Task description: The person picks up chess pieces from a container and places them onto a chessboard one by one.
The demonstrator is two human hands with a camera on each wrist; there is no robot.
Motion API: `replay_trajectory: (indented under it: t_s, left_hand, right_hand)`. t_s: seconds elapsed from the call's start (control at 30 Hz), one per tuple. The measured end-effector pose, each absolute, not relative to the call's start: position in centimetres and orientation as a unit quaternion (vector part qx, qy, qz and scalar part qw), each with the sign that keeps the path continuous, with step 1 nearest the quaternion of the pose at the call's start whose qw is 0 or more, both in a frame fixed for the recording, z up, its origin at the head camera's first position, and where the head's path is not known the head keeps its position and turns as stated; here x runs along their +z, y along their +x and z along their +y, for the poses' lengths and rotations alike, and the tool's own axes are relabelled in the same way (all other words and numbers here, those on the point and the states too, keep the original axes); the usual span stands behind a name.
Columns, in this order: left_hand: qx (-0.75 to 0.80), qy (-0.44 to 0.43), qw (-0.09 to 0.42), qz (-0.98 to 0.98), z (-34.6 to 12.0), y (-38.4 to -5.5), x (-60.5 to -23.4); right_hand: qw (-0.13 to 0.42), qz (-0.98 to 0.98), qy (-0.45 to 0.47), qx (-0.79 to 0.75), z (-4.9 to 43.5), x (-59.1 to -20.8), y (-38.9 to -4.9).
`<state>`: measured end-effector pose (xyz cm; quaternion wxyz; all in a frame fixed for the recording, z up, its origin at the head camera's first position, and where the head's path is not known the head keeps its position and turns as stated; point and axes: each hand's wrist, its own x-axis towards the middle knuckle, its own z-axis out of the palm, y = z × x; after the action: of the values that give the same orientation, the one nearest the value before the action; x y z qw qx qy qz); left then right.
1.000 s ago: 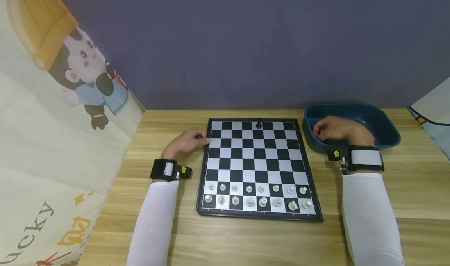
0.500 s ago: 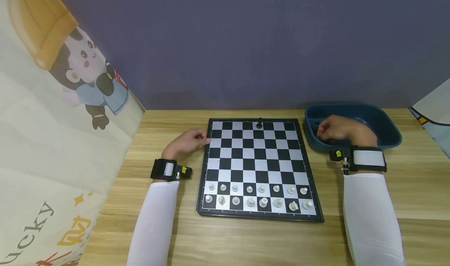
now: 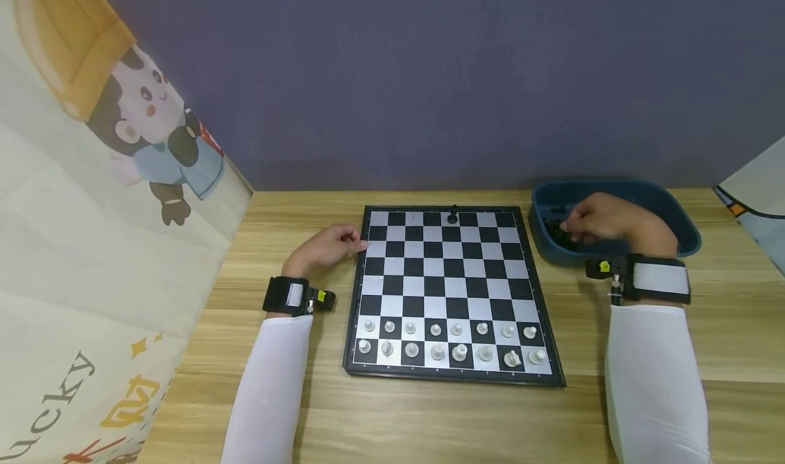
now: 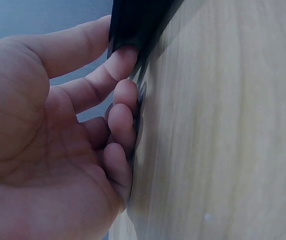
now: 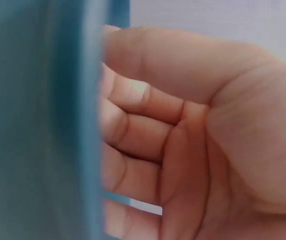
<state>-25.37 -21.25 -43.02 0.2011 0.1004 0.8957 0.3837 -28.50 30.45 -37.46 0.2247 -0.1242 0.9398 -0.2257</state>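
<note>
Pinching the chessboard by its edge, the left hand likely steadies it; white chessmen line the near rows. Alongside, a tub presumably keeps black chessmen handy; whether the right hand inside grasps one is hidden.

Flat square black-and-white checkered chessboard on a light wooden table, between two hands.
Bears two rows of eight small white chess pieces along the near side and one black chess piece in the farthest row, fifth square from the left. Has a bare left hand touching its left edge, a rounded rectangular dark blue basin just beside its far right side, small black pieces and a bare right hand inside that, and a dark grey-blue wall behind.
</note>
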Motion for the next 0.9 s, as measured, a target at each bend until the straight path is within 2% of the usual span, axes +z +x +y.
replay_trajectory:
  t_s: [0.13,0.43,0.9]
  left_hand:
    - [0.381,0.102,0.202,0.896,-21.3,-25.4,-43.1]
    - [0.379,0.1,0.201,0.898,-21.3,-25.4,-42.9]
    - [0.393,0.092,0.206,0.891,-21.2,-25.4,-43.0]
  right_hand:
    - [0.218,0.934,-0.121,-0.255,30.3,-37.0,-28.4]
    - [0.143,0.948,-0.127,-0.255,30.0,-36.2,-28.2]
    - [0.059,0.959,-0.146,-0.235,28.6,-35.7,-28.2]
